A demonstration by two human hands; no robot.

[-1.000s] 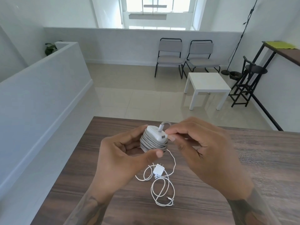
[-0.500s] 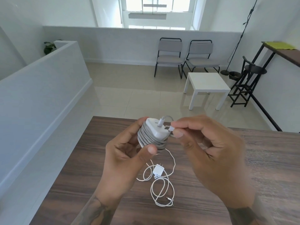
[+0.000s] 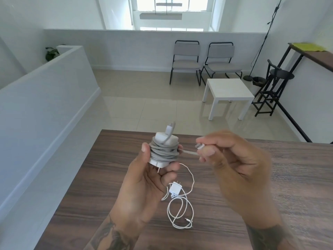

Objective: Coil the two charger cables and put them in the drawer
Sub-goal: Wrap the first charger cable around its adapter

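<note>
Two chargers in view: one in your hands, one lying on the worktop.

Your left hand curls its grip round the big white charger, held upright above the wooden worktop, with its grey cable wound tightly round the body and the prongs pointing down. Your right hand, beside it, pinches the cable's free end plug between thumb and fingertips, a short stretch of cable running back to the coil. Below your hands the small white charger lies on the worktop, its thin white cable in loose, uncoiled loops.
</note>
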